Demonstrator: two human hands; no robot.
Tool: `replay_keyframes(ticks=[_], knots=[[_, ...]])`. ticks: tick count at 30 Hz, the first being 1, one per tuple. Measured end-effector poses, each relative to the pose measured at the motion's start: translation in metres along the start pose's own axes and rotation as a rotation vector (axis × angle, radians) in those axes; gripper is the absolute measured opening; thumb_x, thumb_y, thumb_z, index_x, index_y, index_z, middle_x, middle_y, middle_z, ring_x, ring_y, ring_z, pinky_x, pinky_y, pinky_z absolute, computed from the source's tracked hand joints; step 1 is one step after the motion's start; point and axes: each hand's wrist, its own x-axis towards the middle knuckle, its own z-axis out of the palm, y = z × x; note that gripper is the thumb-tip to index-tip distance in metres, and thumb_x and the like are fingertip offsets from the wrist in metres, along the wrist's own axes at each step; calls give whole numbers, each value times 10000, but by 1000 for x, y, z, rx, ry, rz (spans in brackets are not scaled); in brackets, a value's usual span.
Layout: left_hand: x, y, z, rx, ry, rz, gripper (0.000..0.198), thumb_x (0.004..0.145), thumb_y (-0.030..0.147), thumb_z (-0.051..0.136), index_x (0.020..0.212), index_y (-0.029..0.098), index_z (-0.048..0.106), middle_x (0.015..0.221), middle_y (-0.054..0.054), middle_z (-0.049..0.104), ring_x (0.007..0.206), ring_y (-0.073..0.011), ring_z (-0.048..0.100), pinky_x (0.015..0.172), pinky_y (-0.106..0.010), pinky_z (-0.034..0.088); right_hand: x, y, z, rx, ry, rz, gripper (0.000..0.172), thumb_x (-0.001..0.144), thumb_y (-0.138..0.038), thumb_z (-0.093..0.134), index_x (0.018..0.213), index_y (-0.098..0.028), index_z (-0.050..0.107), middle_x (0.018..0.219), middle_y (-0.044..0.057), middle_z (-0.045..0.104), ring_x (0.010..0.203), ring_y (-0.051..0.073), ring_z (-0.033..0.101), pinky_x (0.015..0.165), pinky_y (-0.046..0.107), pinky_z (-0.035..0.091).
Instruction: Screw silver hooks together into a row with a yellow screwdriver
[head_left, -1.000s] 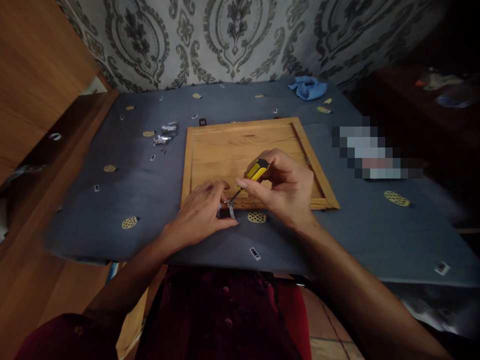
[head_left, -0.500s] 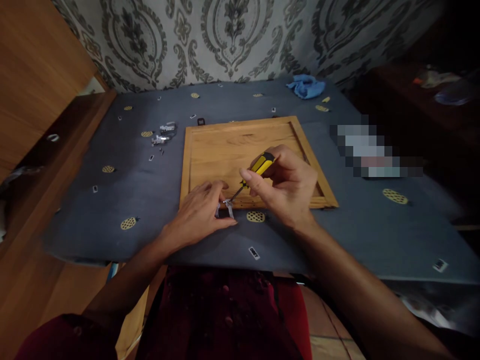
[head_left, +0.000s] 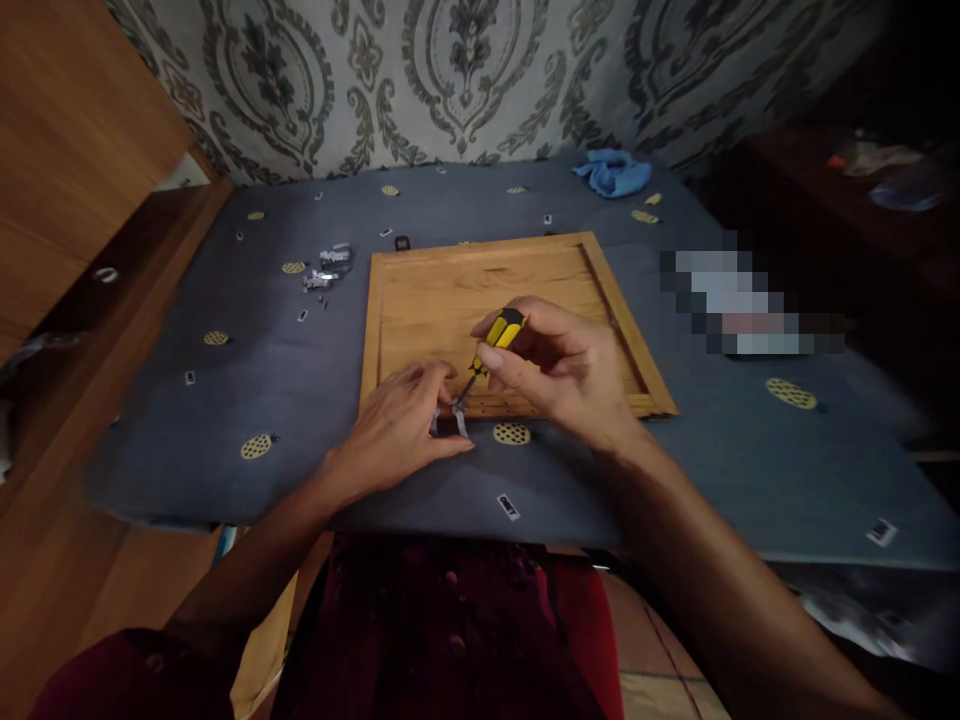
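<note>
A framed wooden panel, like a cabinet door, lies flat on the table. At its near edge a metal hinge sits with its arm sticking out over the cloth. My left hand is closed around the hinge, fingers on the wood and thumb along the near side. In my right hand is a yellow and black screwdriver, gripped by its handle between thumb and fingers. Its shaft slants down to the left, with the tip at the hinge. Whether the tip sits in a screw is too small to tell.
Loose metal hinges and small screws lie left of the panel on the grey tablecloth. A blue cloth is at the back right. A pixelated object lies to the right. A patterned curtain hangs behind.
My right hand has shifted slightly left and turned, and the screwdriver now stands steeper. My left hand, the hinge and the panel have stayed in place.
</note>
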Motion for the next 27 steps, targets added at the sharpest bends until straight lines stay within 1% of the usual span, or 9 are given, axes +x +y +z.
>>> replay_keyframes(ticks=[2,4,9,14,17,20,23,25,27], knots=[[0,0,0,-3,0,-5,464,761,310,842,1044,214,488,1045,-59,662,1022,-292,643,874,-448,501,0,-1,-3,24,-50,12,255,833,-425,792,847,-203,667,718,-29,607,581,96,589,531,242,476],[0,0,0,-7,5,-1,436,769,312,828,1027,218,490,1041,-56,659,1019,-290,644,876,-450,503,1,0,-3,30,-50,-1,256,827,-423,798,840,-201,671,695,-32,610,573,100,599,528,243,474],[0,-1,1,-8,4,4,437,780,310,814,1072,223,500,1039,-47,662,1026,-288,642,883,-455,504,2,2,2,-22,52,-32,347,750,-449,858,748,-205,609,668,-50,579,544,80,547,501,224,458],[0,0,1,4,-12,-11,483,763,308,845,1083,208,497,1055,-60,667,1041,-297,644,885,-451,502,0,3,9,-1,120,-65,352,767,-411,853,750,-218,559,649,-58,568,521,74,517,469,220,425],[1,1,0,7,-11,-16,508,756,307,856,1102,203,498,1063,-63,671,1047,-300,646,892,-451,503,-2,6,13,19,168,-21,352,774,-404,849,780,-231,542,657,-56,557,523,88,520,462,238,435],[1,1,1,11,3,-9,524,746,307,866,1101,209,493,1051,-55,673,1038,-298,652,884,-443,508,-2,9,14,58,192,38,396,758,-426,856,813,-245,507,686,-53,568,540,99,532,455,244,445],[0,-1,1,11,7,2,507,755,312,856,1090,220,487,1034,-46,674,1020,-292,657,869,-439,513,-1,7,12,85,167,47,412,745,-436,863,875,-247,521,746,-49,594,541,86,523,454,234,444],[0,-1,1,8,10,9,500,764,314,847,1097,222,485,1040,-49,675,1023,-291,656,869,-442,513,0,4,10,67,112,57,358,781,-452,832,902,-237,572,760,-42,596,533,78,522,456,232,443],[0,-1,1,6,12,13,498,767,313,845,1100,222,486,1049,-54,676,1029,-291,653,869,-443,512,0,0,8,37,68,71,296,830,-463,786,889,-221,625,749,-35,592,524,74,537,463,234,446]])
